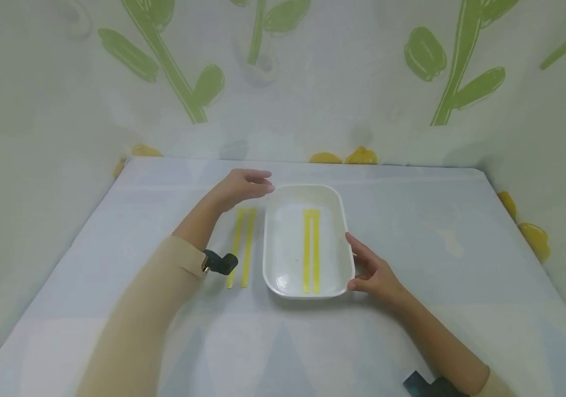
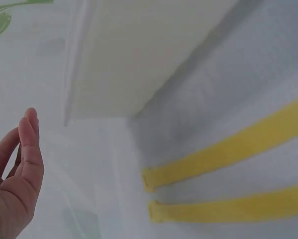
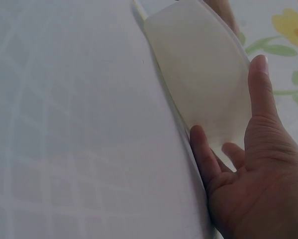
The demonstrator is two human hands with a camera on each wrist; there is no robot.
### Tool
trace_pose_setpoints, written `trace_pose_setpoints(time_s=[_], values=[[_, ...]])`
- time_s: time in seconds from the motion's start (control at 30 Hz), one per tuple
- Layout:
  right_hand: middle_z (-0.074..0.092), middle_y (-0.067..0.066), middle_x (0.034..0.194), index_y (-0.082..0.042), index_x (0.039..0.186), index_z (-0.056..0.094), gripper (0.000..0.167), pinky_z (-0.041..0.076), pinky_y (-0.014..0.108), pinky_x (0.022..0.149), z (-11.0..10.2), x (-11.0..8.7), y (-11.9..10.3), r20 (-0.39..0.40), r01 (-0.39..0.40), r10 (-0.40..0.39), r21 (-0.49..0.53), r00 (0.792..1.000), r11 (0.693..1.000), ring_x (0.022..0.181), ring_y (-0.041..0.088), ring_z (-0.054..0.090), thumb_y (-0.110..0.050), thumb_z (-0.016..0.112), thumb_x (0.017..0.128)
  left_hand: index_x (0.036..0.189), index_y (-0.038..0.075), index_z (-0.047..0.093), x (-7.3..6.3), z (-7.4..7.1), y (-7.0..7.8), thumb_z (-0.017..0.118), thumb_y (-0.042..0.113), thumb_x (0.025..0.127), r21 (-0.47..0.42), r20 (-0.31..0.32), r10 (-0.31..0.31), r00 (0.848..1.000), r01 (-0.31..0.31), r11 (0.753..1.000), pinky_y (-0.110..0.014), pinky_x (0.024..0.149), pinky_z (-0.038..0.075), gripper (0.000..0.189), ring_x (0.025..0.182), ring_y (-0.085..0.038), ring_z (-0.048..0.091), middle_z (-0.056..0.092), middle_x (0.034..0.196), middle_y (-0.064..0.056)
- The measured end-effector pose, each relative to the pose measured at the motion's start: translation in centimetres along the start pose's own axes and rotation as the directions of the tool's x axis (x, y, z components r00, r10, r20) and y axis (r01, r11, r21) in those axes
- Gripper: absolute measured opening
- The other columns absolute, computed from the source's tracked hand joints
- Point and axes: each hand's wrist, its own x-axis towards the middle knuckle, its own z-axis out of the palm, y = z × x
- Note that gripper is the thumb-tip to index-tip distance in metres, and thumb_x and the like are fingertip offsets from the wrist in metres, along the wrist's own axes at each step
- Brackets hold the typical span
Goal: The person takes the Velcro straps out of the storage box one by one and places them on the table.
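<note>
A white rectangular tray (image 1: 283, 242) with rounded corners lies on the table, two yellow strips (image 1: 316, 251) inside it. Beside its far left corner is my left hand (image 1: 244, 188), fingers loosely extended and holding nothing. In the left wrist view, that hand (image 2: 14, 174) appears left of the tray wall (image 2: 139, 55); whether a fingertip touches the rim is unclear. My right hand (image 1: 377, 278) rests against the tray's right side, thumb and index finger spread along the edge. The right wrist view has this hand (image 3: 253, 174) with fingers low against the outer wall (image 3: 203, 74).
Left of the tray, two more yellow strips (image 1: 248, 248) run side by side on the table (image 1: 461, 264). A leaf-patterned cloth (image 1: 312, 99) rises behind the table's far edge. A dark wrist device (image 1: 220, 263) sits on the left wrist, another (image 1: 431, 386) on the right.
</note>
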Motion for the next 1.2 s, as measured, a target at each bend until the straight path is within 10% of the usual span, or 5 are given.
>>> trace_pose_setpoints(time_s=[0.63,1.03,1.2], values=[[0.027,0.028,0.149,-0.012,0.150,0.025,0.094,0.057,0.030,0.074,0.0,0.0,0.2,0.011,0.022,-0.022,0.001,1.000,1.000,0.114,0.000,0.053,-0.014,0.080,0.075,0.131,0.000,0.053,3.0,4.6,3.4,0.070,0.010,0.085,-0.197,0.150,-0.046,0.988,0.076,0.977,-0.032,0.097,0.047,0.050,0.116,-0.023,0.058,0.056,0.131,-0.012],[0.028,0.025,0.150,-0.013,0.150,0.026,0.093,0.056,0.030,0.075,-0.1,-0.3,-0.2,-0.013,-0.020,0.020,-0.032,1.000,0.999,0.115,-0.002,0.051,-0.014,0.080,0.075,0.124,0.003,0.059,4.3,9.4,2.5,0.078,0.011,0.078,-0.106,0.130,-0.144,0.981,0.158,0.982,-0.030,0.083,0.054,0.051,0.094,-0.016,0.062,0.061,0.122,-0.011],[0.028,0.026,0.150,-0.011,0.150,0.025,0.093,0.056,0.030,0.074,-0.2,-0.3,-0.1,-0.011,-0.011,0.010,-0.025,1.000,1.000,0.115,-0.003,0.051,-0.014,0.080,0.075,0.119,0.003,0.061,4.5,10.7,1.0,0.082,0.011,0.072,0.077,0.066,-0.102,0.993,0.097,0.992,-0.021,0.069,0.053,0.052,0.071,-0.013,0.060,0.066,0.107,-0.012]])
